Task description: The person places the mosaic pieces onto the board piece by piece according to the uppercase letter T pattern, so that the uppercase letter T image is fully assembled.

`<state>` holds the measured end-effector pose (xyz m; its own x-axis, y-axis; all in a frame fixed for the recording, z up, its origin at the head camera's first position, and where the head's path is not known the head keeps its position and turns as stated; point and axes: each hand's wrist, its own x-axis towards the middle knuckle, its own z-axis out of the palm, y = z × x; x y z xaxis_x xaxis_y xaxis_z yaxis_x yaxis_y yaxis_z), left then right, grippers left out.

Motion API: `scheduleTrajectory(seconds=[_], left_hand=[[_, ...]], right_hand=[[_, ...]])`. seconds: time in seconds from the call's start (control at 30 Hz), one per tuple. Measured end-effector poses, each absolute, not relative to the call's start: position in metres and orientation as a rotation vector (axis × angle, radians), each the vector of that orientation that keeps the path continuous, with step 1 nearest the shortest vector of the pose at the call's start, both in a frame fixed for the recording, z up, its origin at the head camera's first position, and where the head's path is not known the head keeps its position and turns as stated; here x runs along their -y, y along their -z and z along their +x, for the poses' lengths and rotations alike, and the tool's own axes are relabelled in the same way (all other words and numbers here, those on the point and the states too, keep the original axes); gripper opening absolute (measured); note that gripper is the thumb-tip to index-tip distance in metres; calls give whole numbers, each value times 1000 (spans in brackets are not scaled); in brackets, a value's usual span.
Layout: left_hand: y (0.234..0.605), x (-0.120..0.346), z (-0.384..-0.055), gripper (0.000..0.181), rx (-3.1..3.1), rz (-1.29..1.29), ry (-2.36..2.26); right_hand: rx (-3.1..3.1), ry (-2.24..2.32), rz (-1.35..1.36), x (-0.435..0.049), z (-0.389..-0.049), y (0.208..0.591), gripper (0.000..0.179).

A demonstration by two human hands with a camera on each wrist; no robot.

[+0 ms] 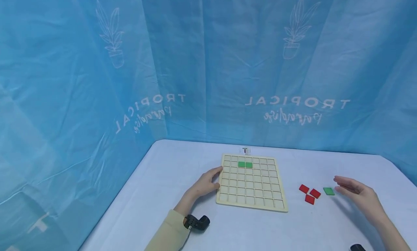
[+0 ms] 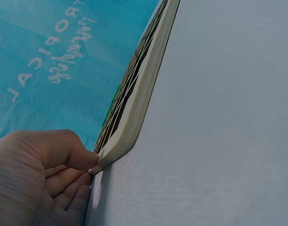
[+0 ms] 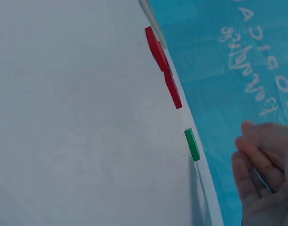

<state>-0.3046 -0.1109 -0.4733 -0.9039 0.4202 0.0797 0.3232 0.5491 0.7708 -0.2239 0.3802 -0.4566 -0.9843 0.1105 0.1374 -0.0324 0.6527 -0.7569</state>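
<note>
A pale grid board (image 1: 252, 208) with square cells lies on the table, two green tiles (image 1: 241, 164) side by side in a row near its far edge. At the board's left side, my left hand (image 1: 202, 184) touches the edge with thumb and fingertips spread apart; the left wrist view shows this hand (image 2: 45, 174) right at a rounded corner. My right hand (image 1: 359, 198) hovers just right of a loose green tile (image 1: 329, 191), fingers loosely bent, nothing in them. Between board and green tile lie three red tiles (image 1: 310, 199).
A small card with a printed grid pattern (image 1: 245, 150) sits behind the board. Blue curtains (image 1: 228, 81) hang along the back and left of the white table (image 1: 247, 229). A black wrist camera (image 1: 197, 222) is strapped to the left wrist.
</note>
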Motion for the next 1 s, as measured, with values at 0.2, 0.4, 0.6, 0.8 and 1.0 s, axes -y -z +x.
scheduleTrajectory(seconds=[0.2, 0.4, 0.6, 0.8, 1.0], left_hand=[[474, 111, -304, 69, -2680, 620, -1275], [476, 110, -305, 69, -2686, 623, -1273], [475, 110, -305, 69, -2683, 625, -1274], [475, 110, -304, 69, -2678, 637, -1275], [475, 110, -305, 69, -2675, 641, -1280]], right_hand=[[2758, -1130, -75, -381, -222, 471, 63], [2777, -1070, 22, -382, -223, 482, 58], [2764, -945, 54, -383, -224, 488, 52], [2793, -899, 60, -381, -226, 489, 57], [2784, -941, 84, -380, -229, 490, 55]])
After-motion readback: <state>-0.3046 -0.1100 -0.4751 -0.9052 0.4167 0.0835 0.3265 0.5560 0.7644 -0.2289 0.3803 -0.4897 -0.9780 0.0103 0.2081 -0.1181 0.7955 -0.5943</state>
